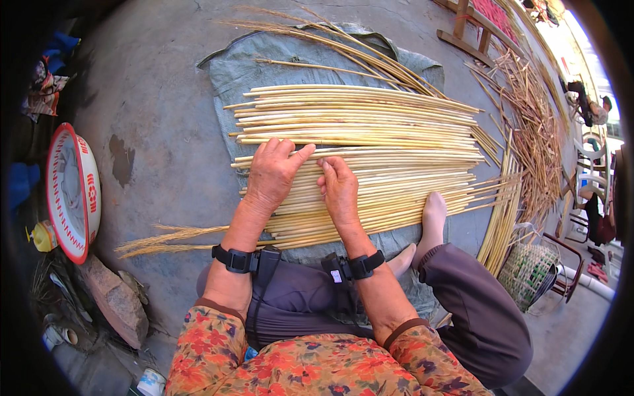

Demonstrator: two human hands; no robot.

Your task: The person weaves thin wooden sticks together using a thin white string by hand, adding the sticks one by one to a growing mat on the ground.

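Pale yellow stalks, like sorghum stems, lie side by side in two broad rows, an upper row (pixel 356 115) and a lower row (pixel 403 178), with a narrow gap between. My left hand (pixel 272 170) bends its fingers over a stalk at the top edge of the lower row, near its left end, with the thumb pointing right. Just right of it, my right hand (pixel 339 191) is closed in a pinch over the same row. What sits between its fingertips is too small to make out. Beneath the stalks is a grey-blue woven sheet (pixel 236 72).
Long stalks with feathery heads (pixel 343 46) lie across the sheet's far side. Loose straw (pixel 528 125) heaps at the right, near a wooden frame (pixel 477 26) and a woven basket (pixel 528 274). A red-rimmed enamel basin (pixel 90 191) and a rock (pixel 112 300) are at the left.
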